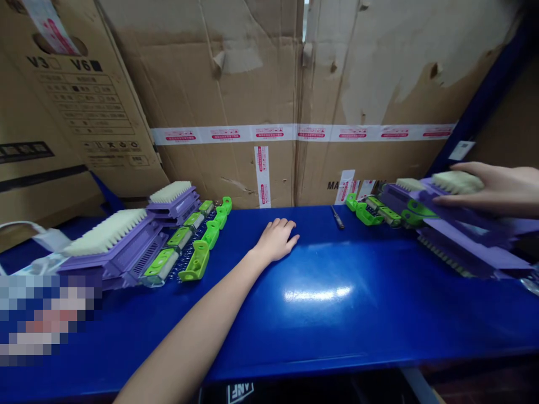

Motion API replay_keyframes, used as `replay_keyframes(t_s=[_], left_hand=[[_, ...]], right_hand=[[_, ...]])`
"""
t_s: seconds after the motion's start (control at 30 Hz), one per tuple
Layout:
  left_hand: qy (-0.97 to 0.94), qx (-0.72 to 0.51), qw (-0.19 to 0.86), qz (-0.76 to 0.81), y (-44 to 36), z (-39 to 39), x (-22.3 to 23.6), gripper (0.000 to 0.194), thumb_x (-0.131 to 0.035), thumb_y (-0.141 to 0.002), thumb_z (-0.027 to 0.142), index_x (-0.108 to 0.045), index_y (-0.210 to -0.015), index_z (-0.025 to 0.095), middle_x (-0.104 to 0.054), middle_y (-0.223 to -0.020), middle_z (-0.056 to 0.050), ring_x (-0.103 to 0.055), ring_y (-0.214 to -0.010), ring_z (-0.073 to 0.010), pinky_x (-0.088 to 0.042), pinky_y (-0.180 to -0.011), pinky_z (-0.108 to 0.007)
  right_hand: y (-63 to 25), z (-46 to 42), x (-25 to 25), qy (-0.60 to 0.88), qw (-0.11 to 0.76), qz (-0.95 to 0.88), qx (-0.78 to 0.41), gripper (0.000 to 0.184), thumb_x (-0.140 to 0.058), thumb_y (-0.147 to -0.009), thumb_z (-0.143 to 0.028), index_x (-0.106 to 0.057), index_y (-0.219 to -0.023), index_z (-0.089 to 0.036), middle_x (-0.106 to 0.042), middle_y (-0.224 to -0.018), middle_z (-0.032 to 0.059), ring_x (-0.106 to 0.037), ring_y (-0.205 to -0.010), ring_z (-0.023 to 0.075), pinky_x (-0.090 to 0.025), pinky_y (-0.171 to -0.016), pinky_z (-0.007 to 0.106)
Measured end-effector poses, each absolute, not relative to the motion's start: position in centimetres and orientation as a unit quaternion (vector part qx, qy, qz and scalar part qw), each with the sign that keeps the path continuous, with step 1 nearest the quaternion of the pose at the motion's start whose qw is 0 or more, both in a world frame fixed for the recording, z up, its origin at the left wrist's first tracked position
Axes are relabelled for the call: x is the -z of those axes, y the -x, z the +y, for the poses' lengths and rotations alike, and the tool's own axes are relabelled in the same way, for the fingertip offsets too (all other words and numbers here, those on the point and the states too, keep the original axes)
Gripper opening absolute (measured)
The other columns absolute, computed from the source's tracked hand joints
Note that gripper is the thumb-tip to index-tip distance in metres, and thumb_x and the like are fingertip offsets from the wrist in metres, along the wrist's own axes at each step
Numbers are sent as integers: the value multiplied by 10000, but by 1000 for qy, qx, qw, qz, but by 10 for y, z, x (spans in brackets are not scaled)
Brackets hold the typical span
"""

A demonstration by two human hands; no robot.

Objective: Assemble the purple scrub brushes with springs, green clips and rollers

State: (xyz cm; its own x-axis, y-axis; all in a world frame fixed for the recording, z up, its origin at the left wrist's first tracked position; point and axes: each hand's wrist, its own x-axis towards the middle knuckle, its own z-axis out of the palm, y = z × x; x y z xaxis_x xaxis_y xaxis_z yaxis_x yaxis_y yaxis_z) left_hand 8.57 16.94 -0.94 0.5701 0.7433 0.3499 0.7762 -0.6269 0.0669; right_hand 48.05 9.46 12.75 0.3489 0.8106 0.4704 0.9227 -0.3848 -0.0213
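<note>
In the head view, we are losing part of our right hand (497, 188) to motion blur, and its forearm is running out past the right edge. With thumb and fingers set around a cream-topped tray (457, 182), we are gripping it among the purple trays (471, 247) at the far right; its blurred underside is keeping us from telling whether it is touching them. Our left hand (275, 240) is lying palm down at the middle of the blue table (311, 320), fingers loosely spread, having hold of nothing. A patch of coarse squares at lower left is masking what lies there, and tape is covering part of the black lettering on the cardboard (236, 84).

Counting, we are seeing four cream pads: two on the left purple stacks (138, 247), two at the right, one of these in our grip. Beside the left stacks, we are making out four green-topped blocks (180, 238) and four green brackets (196, 262); at the right, at least two green clips (367, 214). One dark slim tool (337, 217) is lying near those clips.
</note>
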Motion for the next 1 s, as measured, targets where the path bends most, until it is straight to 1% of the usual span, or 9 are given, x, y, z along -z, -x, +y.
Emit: replay_keyframes(t_s=[0.07, 0.1, 0.17, 0.3, 0.43, 0.57, 0.7, 0.87, 1.0], left_hand=[[884, 181, 40, -429, -86, 169, 9, 350, -440, -910, 367, -531, -1172, 153, -607, -1139, -117, -529, -1068, -273, -419, -917, -426], [882, 190, 32, -430, -86, 169, 10, 360, -446, -907, 364, -516, -1187, 150, -608, -1140, -119, -533, -1066, -271, -421, -920, -427], [872, 222, 0, -435, -85, 170, 11, 399, -471, -894, 356, -465, -1238, 152, -608, -1133, -115, -547, -1050, -255, -429, -920, -417], [815, 339, -66, -465, -83, 176, 15, 503, -496, -873, 329, -348, -1317, 144, -582, -1136, -118, -556, -1043, -220, -450, -920, -379], [776, 410, -71, -474, -79, 181, 16, 534, -500, -844, 261, -317, -1336, 163, -516, -1233, -136, -512, -1123, -229, -428, -971, -407], [798, 379, -61, -465, -78, 179, 13, 570, -520, -767, 167, -387, -1319, 221, -491, -1304, -100, -478, -1180, -247, -416, -977, -421], [828, 338, -58, -444, -79, 177, 10, 502, -509, -783, 181, -460, -1279, 242, -535, -1312, -50, -481, -1186, -231, -402, -979, -397], [826, 307, -10, -473, -82, 175, 9, 478, -499, -839, 262, -442, -1312, 222, -579, -1276, -62, -509, -1150, -238, -373, -967, -401], [824, 273, 62, -492, -83, 175, 8, 463, -482, -865, 291, -435, -1312, 178, -602, -1207, -102, -516, -1114, -254, -324, -987, -433]], right_hand=[[-437, 96, -133, 782, 130, -595, 136, 847, -634, -650, -706, -487, -1343, -241, -674, -1053, 156, -630, -818, 269, -436, -633, 362], [-413, 100, -132, 752, 133, -636, 111, 826, -622, -674, -688, -462, -1356, -250, -669, -1071, 140, -631, -864, 268, -451, -668, 352], [-366, 113, -120, 686, 129, -714, 57, 752, -595, -724, -637, -443, -1358, -261, -665, -1093, 108, -634, -916, 260, -471, -713, 331], [-293, 153, -81, 609, 116, -785, 20, 760, -633, -712, -522, -431, -1367, -195, -646, -1150, 127, -626, -993, 285, -483, -744, 317], [-256, 180, -51, 579, 101, -809, -8, 786, -641, -708, -467, -382, -1397, -189, -647, -1157, 128, -635, -993, 274, -479, -754, 300], [-244, 183, -38, 544, 103, -833, 2, 795, -641, -707, -404, -350, -1414, -190, -644, -1161, 129, -636, -990, 277, -471, -770, 307], [-245, 180, -37, 537, 104, -837, 6, 819, -634, -718, -403, -315, -1433, -162, -603, -1226, 155, -601, -1059, 286, -460, -822, 323], [-254, 176, -32, 567, 114, -811, 85, 854, -613, -733, -539, -311, -1439, -165, -505, -1320, 193, -473, -1190, 368, -409, -906, 465], [-265, 173, -19, 590, 142, -784, 132, 792, -533, -792, -594, -333, -1423, -159, -489, -1319, 195, -450, -1175, 365, -395, -899, 477]])
